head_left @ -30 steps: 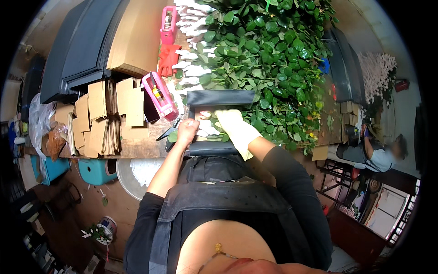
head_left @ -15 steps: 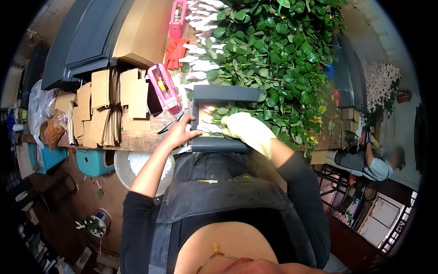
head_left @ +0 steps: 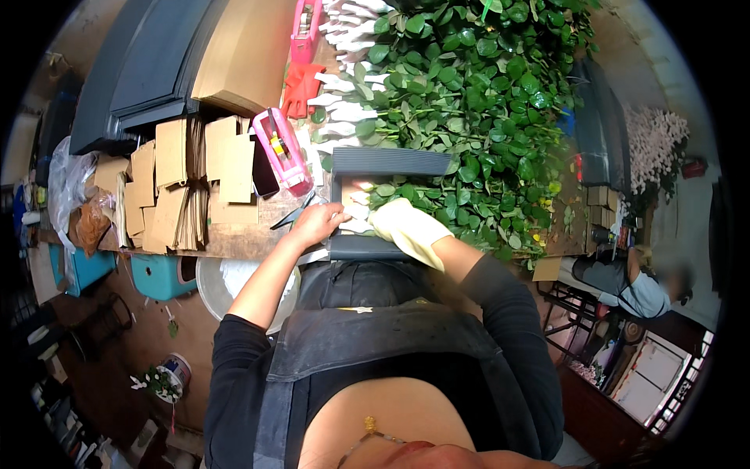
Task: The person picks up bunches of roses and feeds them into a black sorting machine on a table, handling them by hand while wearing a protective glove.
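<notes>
Since 1 second ago, your left hand (head_left: 316, 224) has slid from the middle of the dark tray (head_left: 388, 162) to its left edge, beside the scissors (head_left: 294, 214). Its fingers curl together on a pale wrapped stem (head_left: 353, 226) at the tray's near rim. Your right hand (head_left: 406, 228), in a yellow glove, lies across the tray's near right part, fingers together over the leafy stems (head_left: 469, 102); whether it grips anything cannot be told. A pink tape dispenser (head_left: 283, 151) sits further left.
</notes>
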### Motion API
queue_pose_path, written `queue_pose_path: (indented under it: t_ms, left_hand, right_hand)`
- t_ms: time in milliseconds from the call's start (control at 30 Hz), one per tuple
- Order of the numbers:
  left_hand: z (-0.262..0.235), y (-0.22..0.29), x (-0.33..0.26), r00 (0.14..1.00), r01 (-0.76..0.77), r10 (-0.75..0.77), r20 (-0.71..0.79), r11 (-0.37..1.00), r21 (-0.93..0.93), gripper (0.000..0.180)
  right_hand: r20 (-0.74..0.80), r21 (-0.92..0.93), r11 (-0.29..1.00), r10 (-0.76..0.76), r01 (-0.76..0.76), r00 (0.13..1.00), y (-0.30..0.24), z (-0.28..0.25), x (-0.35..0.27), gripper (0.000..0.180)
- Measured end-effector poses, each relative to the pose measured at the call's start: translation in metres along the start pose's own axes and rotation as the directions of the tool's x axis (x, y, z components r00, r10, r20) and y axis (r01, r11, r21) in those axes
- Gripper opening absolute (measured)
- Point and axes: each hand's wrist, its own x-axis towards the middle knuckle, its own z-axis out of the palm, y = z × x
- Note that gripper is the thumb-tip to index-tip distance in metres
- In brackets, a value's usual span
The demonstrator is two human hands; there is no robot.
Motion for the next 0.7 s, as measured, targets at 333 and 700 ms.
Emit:
queue_pose_path:
  t_ms: [333, 700]
  left_hand:
    - [0.006, -0.001, 0.014, 0.994, 0.111, -0.111, 0.006, 0.984, -0.136, 0.039]
    - [0.028, -0.005, -0.008, 0.855, -0.052, -0.208, -0.475, 0.877, -0.478, 0.019]
  right_hand:
    - [-0.095, 0.043, 0.994, 0.102, -0.099, 0.990, 0.021, -0.010, -0.009, 0.031]
    - [-0.097, -0.012, 0.992, 0.122, -0.124, 0.988, 0.020, 0.035, 0.039, 0.032]
